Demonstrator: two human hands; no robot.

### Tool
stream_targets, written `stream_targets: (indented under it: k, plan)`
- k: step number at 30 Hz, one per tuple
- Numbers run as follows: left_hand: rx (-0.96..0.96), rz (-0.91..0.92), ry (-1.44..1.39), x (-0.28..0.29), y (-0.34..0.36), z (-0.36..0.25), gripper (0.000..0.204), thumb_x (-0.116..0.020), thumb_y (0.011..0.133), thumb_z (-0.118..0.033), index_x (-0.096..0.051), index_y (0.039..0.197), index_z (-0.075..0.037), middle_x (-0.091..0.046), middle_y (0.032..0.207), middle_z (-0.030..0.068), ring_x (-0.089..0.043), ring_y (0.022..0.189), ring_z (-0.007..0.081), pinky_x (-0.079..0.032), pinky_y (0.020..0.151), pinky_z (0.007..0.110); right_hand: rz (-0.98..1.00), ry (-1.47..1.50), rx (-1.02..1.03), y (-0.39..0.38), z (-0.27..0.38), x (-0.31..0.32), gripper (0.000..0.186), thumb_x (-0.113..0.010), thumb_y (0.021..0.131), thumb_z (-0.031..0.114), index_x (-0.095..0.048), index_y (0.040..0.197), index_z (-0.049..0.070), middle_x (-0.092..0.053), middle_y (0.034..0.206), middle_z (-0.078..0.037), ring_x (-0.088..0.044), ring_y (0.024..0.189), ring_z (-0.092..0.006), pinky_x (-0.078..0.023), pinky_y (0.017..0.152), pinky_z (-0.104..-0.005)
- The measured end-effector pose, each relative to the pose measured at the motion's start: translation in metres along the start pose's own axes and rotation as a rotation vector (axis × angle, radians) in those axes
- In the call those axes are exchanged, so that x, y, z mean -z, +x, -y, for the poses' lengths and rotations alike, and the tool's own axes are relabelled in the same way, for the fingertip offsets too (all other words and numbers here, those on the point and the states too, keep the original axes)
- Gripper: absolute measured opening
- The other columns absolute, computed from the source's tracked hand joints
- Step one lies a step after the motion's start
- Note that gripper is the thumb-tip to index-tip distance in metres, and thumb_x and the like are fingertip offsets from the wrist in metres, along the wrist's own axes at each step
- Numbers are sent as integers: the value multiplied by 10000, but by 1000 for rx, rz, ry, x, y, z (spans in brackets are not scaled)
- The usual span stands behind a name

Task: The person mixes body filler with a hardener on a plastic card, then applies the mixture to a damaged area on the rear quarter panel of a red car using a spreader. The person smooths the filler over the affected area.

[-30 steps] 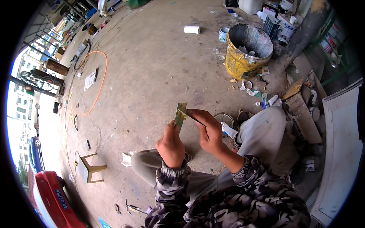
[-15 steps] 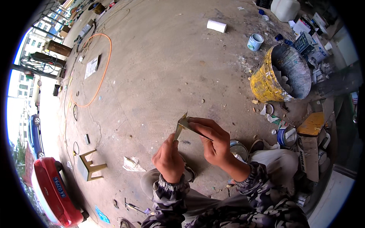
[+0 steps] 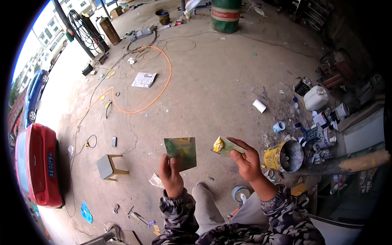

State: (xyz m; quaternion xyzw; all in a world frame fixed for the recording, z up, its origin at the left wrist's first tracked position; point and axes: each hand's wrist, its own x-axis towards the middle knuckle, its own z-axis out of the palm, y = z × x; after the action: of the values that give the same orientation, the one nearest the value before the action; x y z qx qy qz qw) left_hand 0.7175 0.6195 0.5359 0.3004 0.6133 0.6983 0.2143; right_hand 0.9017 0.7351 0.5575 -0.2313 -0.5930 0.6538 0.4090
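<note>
My left hand [image 3: 172, 179] grips a thin, square, green putty spreader [image 3: 183, 154] by its lower left corner, its flat face smeared with dull yellow. To the right of it, my right hand [image 3: 248, 164] is closed on a second flat putty spreader [image 3: 237, 147], which is tilted. A lump of cream and yellow putty [image 3: 219, 144] clings to this one's left end. The two spreaders are apart, held above the concrete floor in front of my knees.
An open tin [image 3: 241, 193] stands by my right leg. Farther right are a crusted yellow bucket [image 3: 274, 157], a small paint can [image 3: 279, 127] and a white jug [image 3: 316, 98]. A small stool [image 3: 107, 166] and a red car [image 3: 37, 163] are on the left; an orange hose [image 3: 169, 77] curves beyond.
My hands have separated, and the two spreaders no longer touch. The left spreader now shows its broad face, and putty shows on the right one. My view has lifted and turned.
</note>
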Motion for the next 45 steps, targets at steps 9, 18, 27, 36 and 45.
stream_targets:
  k: [9, 18, 27, 36, 45]
  plan:
    - [12, 55, -187, 131, 47, -155, 231, -503, 982, -204, -562, 1025, 15, -580, 878, -7, -502, 796, 64, -413, 717, 208, 470, 39, 82, 94, 143, -198, 332, -474, 898, 3, -545, 1221, -31, -608, 1179, -116, -576, 1085, -208, -436, 940, -320]
    - [9, -89, -342, 213, 114, -150, 295, -519, 976, -245, -549, 1103, 19, -602, 968, 17, -535, 855, 84, -427, 753, 231, 709, -400, 309, 165, 57, -291, 309, -457, 881, -28, -583, 1163, -23, -635, 1106, -138, -613, 1019, -263, -461, 908, -337]
    - [424, 125, -808, 272, 247, -91, 409, -517, 961, -282, -472, 1224, 29, -602, 1111, 98, -596, 987, 163, -483, 861, 302, 710, 951, -562, 375, -4, -390, 636, -480, 896, 289, -288, 1389, -64, -444, 793, -33, -457, 649, -118, -406, 567, -223]
    - [507, -53, -959, 352, 414, -98, 354, -477, 987, -237, -479, 1225, 26, -597, 1107, 69, -587, 980, 135, -473, 851, 276, 1091, 547, -661, 479, -82, -557, 615, -544, 865, 301, -437, 1319, -99, -585, 1061, -76, -548, 880, -146, -444, 766, -261]
    - [251, -462, -740, 604, 512, -55, 341, -471, 987, -224, -472, 1239, 5, -610, 1080, 70, -609, 936, 157, -506, 817, 310, 256, 24, -1905, 500, -421, -489, 344, -442, 892, 418, -466, 757, 103, -368, 601, -3, -320, 461, -107, -289, 386, -246]
